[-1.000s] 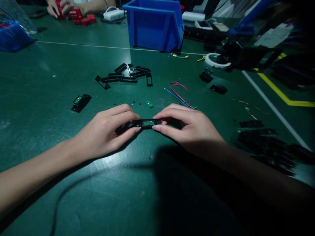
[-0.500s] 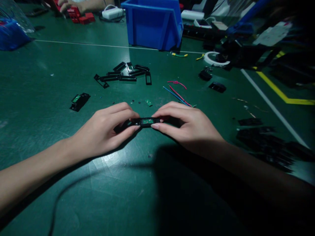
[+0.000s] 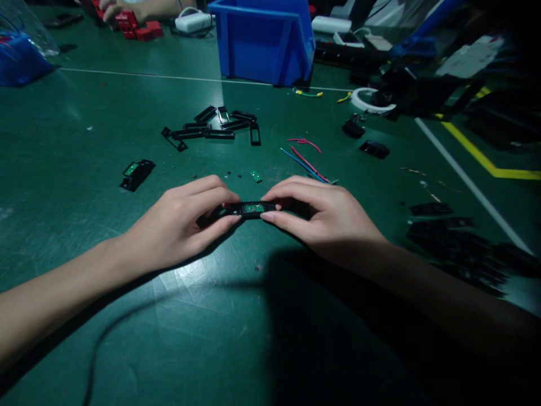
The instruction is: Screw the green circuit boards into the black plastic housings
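Over the green tabletop, left hand and right hand curve inward, pinching a black housing.

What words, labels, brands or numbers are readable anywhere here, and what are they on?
No text can be read anywhere.
Blue bin: no lettering seen on the sides in view.
Green board in the held black part: too small to tell.
Loose board: too small as well.
White block: too blurred.

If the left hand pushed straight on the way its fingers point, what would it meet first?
The black housing the left hand holds; beyond it, probably the right hand at the other end, though depth is unclear.
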The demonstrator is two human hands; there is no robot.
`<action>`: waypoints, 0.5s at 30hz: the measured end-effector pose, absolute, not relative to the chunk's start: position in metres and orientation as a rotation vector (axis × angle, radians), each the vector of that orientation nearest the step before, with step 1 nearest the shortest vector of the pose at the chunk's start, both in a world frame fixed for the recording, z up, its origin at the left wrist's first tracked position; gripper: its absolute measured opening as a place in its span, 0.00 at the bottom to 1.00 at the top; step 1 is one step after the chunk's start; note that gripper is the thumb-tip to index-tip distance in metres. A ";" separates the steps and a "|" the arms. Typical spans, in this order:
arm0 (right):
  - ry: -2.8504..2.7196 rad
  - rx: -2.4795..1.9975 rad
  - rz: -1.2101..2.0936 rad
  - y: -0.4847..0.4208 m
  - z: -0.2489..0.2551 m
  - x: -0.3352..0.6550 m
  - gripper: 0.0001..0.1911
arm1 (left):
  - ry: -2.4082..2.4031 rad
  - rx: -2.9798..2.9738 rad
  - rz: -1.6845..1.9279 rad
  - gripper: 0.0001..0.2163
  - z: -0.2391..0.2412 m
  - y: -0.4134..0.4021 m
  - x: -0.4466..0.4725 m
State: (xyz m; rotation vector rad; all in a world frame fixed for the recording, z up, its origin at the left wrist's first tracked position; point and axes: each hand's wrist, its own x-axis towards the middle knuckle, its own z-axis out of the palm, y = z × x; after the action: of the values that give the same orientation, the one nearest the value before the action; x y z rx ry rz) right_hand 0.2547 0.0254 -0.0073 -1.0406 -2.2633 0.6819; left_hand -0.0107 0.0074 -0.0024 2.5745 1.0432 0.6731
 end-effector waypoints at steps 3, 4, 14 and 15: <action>-2.273 -1.040 0.679 0.025 -0.007 0.255 0.08 | 1.038 2.575 0.671 0.10 -0.002 0.007 -0.010; -2.278 -1.040 0.677 0.025 -0.007 0.255 0.08 | 1.038 2.575 0.668 0.10 -0.002 0.007 -0.010; -2.284 -1.052 0.682 0.025 -0.008 0.256 0.08 | 1.044 2.589 0.670 0.10 -0.002 0.007 -0.009; -2.283 -1.053 0.683 0.025 -0.008 0.256 0.08 | 1.045 2.587 0.670 0.10 -0.002 0.007 -0.009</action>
State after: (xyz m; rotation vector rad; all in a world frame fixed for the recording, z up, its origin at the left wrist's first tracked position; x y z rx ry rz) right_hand 0.2563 0.0245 -0.0079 -1.0532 -2.2826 0.6828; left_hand -0.0094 0.0073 -0.0024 2.5873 1.0450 0.6696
